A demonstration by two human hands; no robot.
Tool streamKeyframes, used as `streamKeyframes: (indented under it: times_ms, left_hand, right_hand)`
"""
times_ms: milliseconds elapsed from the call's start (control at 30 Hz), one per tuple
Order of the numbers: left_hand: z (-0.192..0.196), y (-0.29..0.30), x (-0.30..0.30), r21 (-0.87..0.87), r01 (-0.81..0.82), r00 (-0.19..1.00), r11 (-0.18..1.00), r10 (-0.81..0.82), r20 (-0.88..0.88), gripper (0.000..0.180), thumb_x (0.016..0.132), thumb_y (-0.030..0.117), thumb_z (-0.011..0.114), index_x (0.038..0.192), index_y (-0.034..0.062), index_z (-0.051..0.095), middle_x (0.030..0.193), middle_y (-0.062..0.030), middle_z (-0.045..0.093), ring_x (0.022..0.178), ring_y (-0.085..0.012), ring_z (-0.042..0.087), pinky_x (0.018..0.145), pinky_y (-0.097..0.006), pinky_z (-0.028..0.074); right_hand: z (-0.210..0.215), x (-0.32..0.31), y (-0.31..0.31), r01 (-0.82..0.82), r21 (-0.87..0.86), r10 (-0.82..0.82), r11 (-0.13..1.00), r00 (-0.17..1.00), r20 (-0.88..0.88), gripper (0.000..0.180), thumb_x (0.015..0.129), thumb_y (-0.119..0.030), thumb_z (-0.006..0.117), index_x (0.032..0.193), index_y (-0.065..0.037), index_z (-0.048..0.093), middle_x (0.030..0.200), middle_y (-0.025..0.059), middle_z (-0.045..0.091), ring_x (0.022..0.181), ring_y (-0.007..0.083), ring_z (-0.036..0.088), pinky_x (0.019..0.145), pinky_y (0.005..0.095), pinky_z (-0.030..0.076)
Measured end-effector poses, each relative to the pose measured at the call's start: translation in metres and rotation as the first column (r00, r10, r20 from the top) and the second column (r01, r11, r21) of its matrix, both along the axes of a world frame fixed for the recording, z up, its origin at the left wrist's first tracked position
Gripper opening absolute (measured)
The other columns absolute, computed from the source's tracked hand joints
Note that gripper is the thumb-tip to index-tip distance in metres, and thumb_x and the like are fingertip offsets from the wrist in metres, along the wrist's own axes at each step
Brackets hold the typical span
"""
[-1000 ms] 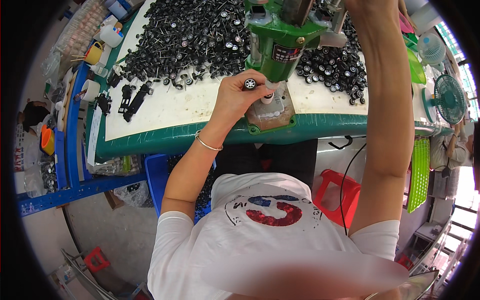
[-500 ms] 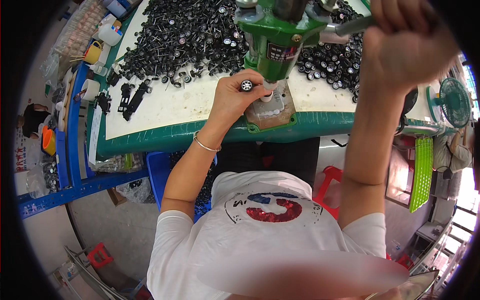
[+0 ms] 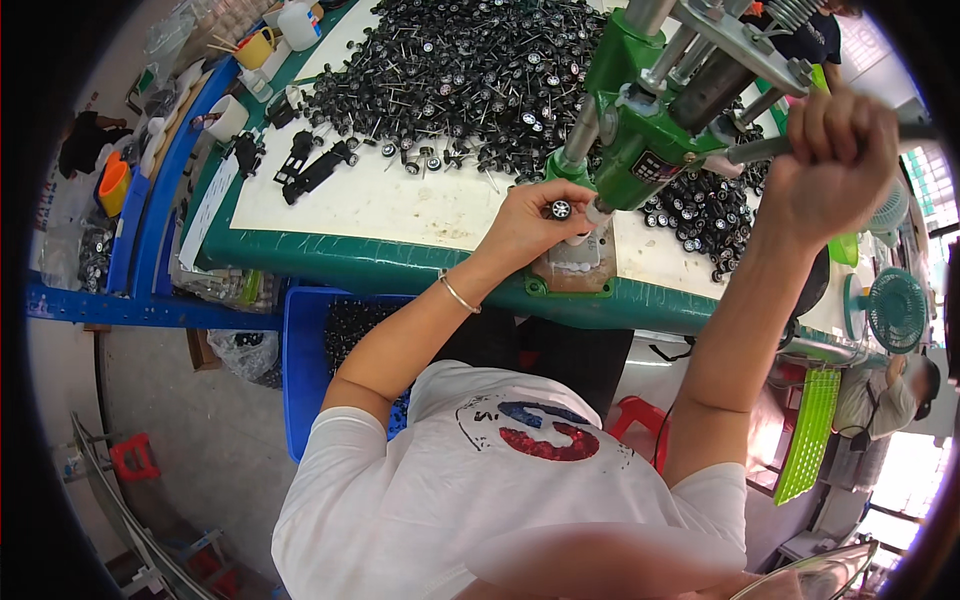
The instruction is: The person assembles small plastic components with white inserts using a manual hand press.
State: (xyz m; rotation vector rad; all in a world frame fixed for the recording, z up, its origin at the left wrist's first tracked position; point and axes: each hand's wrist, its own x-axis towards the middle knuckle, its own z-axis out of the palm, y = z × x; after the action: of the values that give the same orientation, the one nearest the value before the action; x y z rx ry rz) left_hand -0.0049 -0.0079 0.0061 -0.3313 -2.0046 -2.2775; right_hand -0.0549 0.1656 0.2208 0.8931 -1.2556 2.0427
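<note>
A green hand press [image 3: 632, 150] stands at the table's front edge, its ram pointing down at a metal base plate [image 3: 572, 278]. Pinched between the thumb and fingers of my left hand [image 3: 530, 228] is a small black toy wheel [image 3: 559, 210] with a silver hub, right beside the ram tip and above the plate. Whether an axle or second wheel sits under the ram is hidden by my fingers. Up at the right, my right hand [image 3: 835, 165] is wrapped round the press's grey lever [image 3: 762, 149].
Behind the press lies a wide heap of black wheels with axles [image 3: 450, 80]; loose wheels [image 3: 690, 215] lie right of it. Black toy chassis parts [image 3: 318, 172] rest at the left. A blue bin [image 3: 300, 385] stands below the table; a green fan [image 3: 893, 308] is at the right.
The whole view has shifted and tilted, showing more of the press top. My left hand still holds the wheel at the ram, and my right hand stays on the lever.
</note>
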Motion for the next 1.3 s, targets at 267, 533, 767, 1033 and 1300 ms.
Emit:
streamKeyframes:
  times_ms: [267,533,767,1033,1300]
  left_hand:
    - [-0.009,-0.014,-0.016,0.459,-0.054,0.986,0.887,-0.027,0.167,0.013,0.080,0.008,0.064,0.092,0.0055,0.061,0.072,-0.0004,0.057,0.070,-0.0111,0.061,0.061,-0.023,0.045]
    - [-0.024,-0.101,-0.013,0.317,-0.243,0.937,0.917,0.138,0.320,0.014,0.080,0.013,0.072,0.087,0.0082,0.061,0.069,-0.0006,0.060,0.049,-0.0060,0.053,0.038,-0.019,0.029]
    - [-0.008,-0.068,-0.019,-0.511,-0.104,0.936,0.853,0.258,0.241,0.023,0.078,0.014,0.074,0.099,0.0049,0.070,0.069,-0.0015,0.062,0.051,-0.0088,0.051,0.045,-0.023,0.040]
    - [-0.022,-0.068,-0.022,-0.784,-0.298,0.952,0.544,0.228,-0.203,0.017,0.074,0.019,0.074,0.087,0.0071,0.070,0.084,-0.0082,0.066,0.066,-0.0234,0.062,0.063,-0.034,0.048]
    - [-0.007,-0.072,-0.011,-0.087,-0.214,0.946,0.973,0.229,0.230,0.013,0.085,0.016,0.070,0.086,0.0037,0.065,0.105,-0.0087,0.068,0.071,-0.0128,0.067,0.045,-0.016,0.036]
  right_hand:
    - [-0.013,-0.108,0.014,-0.229,0.132,0.171,0.964,0.920,0.353,0.018,0.093,-0.015,0.050,0.078,-0.007,0.051,0.062,-0.0004,0.047,0.051,0.0105,0.045,0.048,0.0242,0.040]
    - [-0.073,-0.080,0.040,-0.074,0.164,-0.017,0.984,0.868,0.496,0.023,0.094,-0.023,0.052,0.102,-0.004,0.064,0.090,0.0048,0.063,0.084,0.0094,0.058,0.073,0.0287,0.047]
    - [-0.193,-0.037,0.049,-0.094,0.881,-0.400,0.463,0.865,0.303,0.016,0.086,-0.013,0.063,0.098,-0.003,0.066,0.094,0.0075,0.064,0.078,0.0151,0.063,0.066,0.0301,0.049]
    - [-0.225,-0.024,0.035,0.163,0.969,-0.380,0.185,0.921,-0.083,0.015,0.086,-0.014,0.058,0.098,-0.010,0.065,0.097,0.0059,0.059,0.084,0.0294,0.061,0.070,0.0406,0.050]
    - [-0.224,-0.032,0.037,0.284,0.956,-0.349,0.069,0.905,-0.243,0.014,0.083,-0.011,0.058,0.095,-0.010,0.065,0.095,0.0050,0.060,0.085,0.0299,0.061,0.070,0.0414,0.050]
